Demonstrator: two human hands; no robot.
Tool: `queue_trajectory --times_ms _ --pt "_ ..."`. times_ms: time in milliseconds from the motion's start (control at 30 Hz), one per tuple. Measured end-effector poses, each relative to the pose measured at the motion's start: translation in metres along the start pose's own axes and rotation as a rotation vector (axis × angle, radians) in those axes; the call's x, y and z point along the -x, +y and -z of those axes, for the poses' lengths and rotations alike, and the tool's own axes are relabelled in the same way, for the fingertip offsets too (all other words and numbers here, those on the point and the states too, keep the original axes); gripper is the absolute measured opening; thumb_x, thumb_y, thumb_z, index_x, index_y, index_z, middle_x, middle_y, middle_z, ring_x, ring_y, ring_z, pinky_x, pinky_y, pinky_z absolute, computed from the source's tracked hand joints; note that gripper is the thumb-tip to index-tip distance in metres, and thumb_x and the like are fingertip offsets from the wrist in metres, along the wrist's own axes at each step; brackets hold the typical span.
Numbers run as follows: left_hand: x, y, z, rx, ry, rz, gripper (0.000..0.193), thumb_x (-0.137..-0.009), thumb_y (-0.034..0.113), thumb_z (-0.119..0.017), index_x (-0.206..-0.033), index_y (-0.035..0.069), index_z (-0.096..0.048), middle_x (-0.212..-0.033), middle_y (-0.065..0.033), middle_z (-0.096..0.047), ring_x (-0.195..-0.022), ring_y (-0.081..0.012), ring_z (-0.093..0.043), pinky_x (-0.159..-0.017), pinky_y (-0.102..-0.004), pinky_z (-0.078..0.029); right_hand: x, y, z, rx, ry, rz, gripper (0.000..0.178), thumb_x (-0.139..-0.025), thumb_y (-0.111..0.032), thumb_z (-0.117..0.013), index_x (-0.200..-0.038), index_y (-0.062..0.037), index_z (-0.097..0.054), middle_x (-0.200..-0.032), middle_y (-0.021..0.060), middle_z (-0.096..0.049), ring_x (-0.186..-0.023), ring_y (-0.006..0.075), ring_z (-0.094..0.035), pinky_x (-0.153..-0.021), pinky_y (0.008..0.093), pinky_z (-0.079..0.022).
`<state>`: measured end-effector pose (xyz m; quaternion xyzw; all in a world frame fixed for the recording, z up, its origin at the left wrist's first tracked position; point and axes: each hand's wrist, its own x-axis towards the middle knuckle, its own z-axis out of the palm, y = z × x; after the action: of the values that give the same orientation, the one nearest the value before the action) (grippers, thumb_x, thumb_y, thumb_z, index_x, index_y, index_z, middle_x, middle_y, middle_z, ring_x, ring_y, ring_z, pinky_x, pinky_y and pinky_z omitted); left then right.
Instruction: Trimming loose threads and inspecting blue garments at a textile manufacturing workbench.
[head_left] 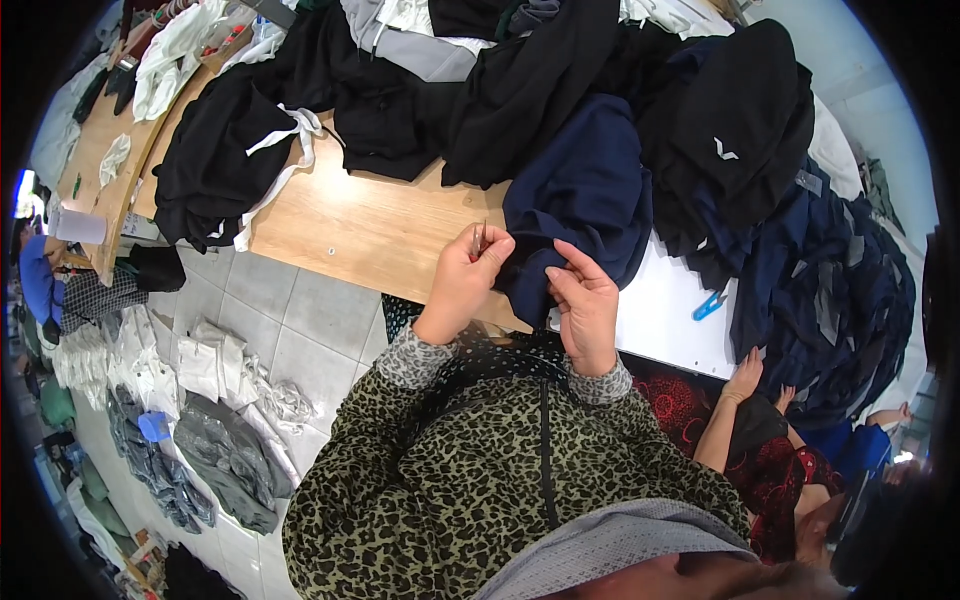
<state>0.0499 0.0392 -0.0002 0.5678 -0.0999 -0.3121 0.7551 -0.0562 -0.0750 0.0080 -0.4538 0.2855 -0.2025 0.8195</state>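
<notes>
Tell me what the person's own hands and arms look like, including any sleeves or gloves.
The left hand and right hand are bare, with no gloves. The long sleeves are olive green with a black leopard print, and they end in paler, greyish cuffs with a similar spotted pattern.

Left hand — curled closed; right hand — half-curled, forefinger extended.
</notes>
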Motion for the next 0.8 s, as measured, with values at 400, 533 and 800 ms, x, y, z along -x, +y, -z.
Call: queue_trajectory --times_ms 400,533,800 --pt "-0.001 -0.005 -0.005 -0.253 -0.032 -0.197 0.007 -0.086 0.009 -0.062 -0.087 0.002 -0.06 -0.07 0.0026 -0.048 -0.057 -0.0042 -0.043 -0.049 -0.0184 -0.033 0.001 0.005 -0.002 0.109 -0.07 0.063 0.035 -0.081 0.008 -0.061 -0.116 0.005 -0.058 -0.076 -0.0048 -0.055 -0.065 0.0002 -0.046 -0.061 0.0134 -0.037" --pt "0.0 0.013 0.004 0.094 -0.106 0.23 0.009 -0.087 0.009 -0.062 -0.09 0.001 -0.058 -0.072 0.0032 -0.049 -0.067 -0.0053 -0.048 -0.059 -0.0202 -0.041 0.001 0.005 0.001 0.132 -0.033 0.062 0.034 -0.081 0.008 -0.061 -0.115 0.0045 -0.059 -0.075 -0.0055 -0.054 -0.064 0.0001 -0.044 -0.059 0.0135 -0.036" --pt "0.0 -0.008 -0.004 -0.416 -0.064 -0.353 0.009 -0.087 0.008 -0.06 -0.088 -0.001 -0.059 -0.079 -0.0027 -0.053 -0.068 -0.0119 -0.052 -0.059 -0.0239 -0.042 -0.001 0.007 0.003 0.106 -0.068 0.052 0.035 -0.081 0.008 -0.061 -0.115 0.0041 -0.059 -0.077 -0.004 -0.056 -0.066 0.0005 -0.048 -0.061 0.0132 -0.038"
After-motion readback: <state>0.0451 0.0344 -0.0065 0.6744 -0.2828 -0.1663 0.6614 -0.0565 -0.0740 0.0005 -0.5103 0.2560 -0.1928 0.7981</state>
